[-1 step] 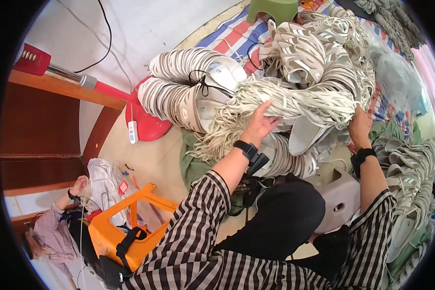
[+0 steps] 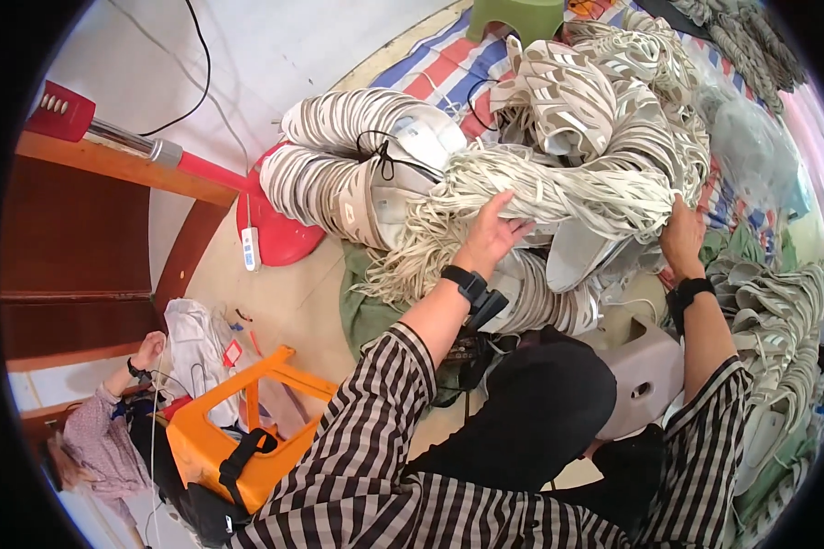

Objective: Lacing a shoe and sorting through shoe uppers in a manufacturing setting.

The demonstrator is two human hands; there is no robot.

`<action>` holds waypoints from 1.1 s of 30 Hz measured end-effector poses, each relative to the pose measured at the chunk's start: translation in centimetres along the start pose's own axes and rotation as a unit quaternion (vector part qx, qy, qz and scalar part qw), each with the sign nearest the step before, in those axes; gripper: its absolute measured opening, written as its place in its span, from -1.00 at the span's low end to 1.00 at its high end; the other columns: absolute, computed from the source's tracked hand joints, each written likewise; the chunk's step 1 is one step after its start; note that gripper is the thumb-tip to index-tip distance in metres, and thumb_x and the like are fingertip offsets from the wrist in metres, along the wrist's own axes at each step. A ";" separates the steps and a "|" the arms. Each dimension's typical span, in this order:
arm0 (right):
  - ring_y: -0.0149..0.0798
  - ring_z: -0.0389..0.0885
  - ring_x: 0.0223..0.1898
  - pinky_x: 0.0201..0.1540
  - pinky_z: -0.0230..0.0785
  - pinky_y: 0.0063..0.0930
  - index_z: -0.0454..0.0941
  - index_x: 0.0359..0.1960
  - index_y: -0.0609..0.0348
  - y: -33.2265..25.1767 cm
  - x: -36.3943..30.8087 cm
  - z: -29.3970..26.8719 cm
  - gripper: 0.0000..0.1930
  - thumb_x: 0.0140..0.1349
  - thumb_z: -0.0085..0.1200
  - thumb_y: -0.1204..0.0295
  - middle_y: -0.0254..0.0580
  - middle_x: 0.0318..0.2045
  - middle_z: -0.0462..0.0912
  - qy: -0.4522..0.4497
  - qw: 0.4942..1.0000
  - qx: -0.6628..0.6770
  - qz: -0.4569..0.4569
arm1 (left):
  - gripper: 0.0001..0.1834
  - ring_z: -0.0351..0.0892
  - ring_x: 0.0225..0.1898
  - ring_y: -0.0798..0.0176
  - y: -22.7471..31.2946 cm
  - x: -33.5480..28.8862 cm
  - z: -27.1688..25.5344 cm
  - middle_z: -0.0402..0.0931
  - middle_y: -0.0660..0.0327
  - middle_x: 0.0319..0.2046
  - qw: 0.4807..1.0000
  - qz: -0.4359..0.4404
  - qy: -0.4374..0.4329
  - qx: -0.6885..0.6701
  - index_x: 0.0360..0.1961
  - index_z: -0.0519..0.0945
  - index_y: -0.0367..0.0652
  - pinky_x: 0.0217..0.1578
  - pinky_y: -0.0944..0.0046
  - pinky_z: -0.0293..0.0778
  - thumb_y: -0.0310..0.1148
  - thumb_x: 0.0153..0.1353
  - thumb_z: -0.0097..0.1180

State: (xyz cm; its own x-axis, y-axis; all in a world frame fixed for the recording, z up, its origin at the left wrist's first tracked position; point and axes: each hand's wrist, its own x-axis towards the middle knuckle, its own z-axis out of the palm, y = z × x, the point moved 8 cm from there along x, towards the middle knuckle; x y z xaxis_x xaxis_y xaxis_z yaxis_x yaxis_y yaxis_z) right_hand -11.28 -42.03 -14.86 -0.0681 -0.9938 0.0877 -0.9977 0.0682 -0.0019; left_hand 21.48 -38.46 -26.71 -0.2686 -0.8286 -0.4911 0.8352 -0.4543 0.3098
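Note:
A long bundle of cream shoelaces [image 2: 604, 197] stretches across the middle, its loose ends fanning out at the left. My right hand [image 2: 682, 240] is closed on the bundle's right end. Under its left half, my left hand [image 2: 497, 240] has its thumb raised and fingers apart, touching the laces without closing on them. Left of the bundle lie rows of stacked beige and white shoe uppers [image 2: 330, 188], tied with a black cord [image 2: 386, 165]. More bundled uppers [image 2: 568, 101] are heaped behind the laces. Another row [image 2: 545, 297] sits below my left hand, partly covered.
A taupe stool [image 2: 645, 393] stands by my knee, an orange stool [image 2: 192, 439] at lower left beside another person [image 2: 110, 439]. A red round base [image 2: 293, 247] is on the floor at left. Behind are a green stool [image 2: 522, 16], striped sheet [image 2: 439, 69] and clear plastic bag [image 2: 751, 146].

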 end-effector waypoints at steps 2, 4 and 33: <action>0.13 0.50 -0.04 -0.08 0.24 0.10 0.31 0.02 0.14 0.1 0.0 -0.4 -0.55 0.02 0.07 0.52 -0.02 -0.15 0.57 -0.011 1.000 -0.001 -0.012 | -0.62 0.41 0.10 -0.06 -0.3 -0.1 -0.2 0.45 0.00 0.02 1.000 -0.016 0.005 -0.010 0.02 0.41 -0.15 0.18 -0.07 0.36 -0.30 0.20 0.14; 0.12 0.40 0.12 0.02 0.24 0.12 0.22 0.16 0.14 0.2 0.3 0.1 -0.40 0.00 0.07 0.52 0.00 0.04 0.47 -0.075 0.997 0.002 0.002 | -0.65 0.41 0.11 -0.06 -0.1 -0.6 -0.7 0.45 -0.02 0.02 1.000 -0.022 -0.013 0.005 -0.01 0.43 -0.17 0.18 -0.03 0.37 -0.31 0.21 0.13; 0.10 0.44 0.09 0.19 0.24 -0.23 0.32 0.16 0.32 -1.4 -25.6 -13.5 -0.38 -0.05 0.16 0.62 0.12 0.03 0.49 -0.301 0.934 0.178 -0.072 | 0.11 0.16 0.29 -0.26 22.9 -10.4 -16.4 0.19 -0.33 0.23 0.688 0.370 0.445 0.438 0.35 0.02 -0.43 0.26 0.01 0.15 -0.06 -0.11 0.31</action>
State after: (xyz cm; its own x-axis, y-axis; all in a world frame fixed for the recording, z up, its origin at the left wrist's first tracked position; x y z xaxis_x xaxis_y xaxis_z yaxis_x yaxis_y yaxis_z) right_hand -8.11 -15.46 -3.65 0.1845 -0.8673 -0.4623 -0.9273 0.0022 -0.3743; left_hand 51.25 -34.89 -27.92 0.8004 -0.5879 -0.1174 -0.1299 -0.3612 0.9234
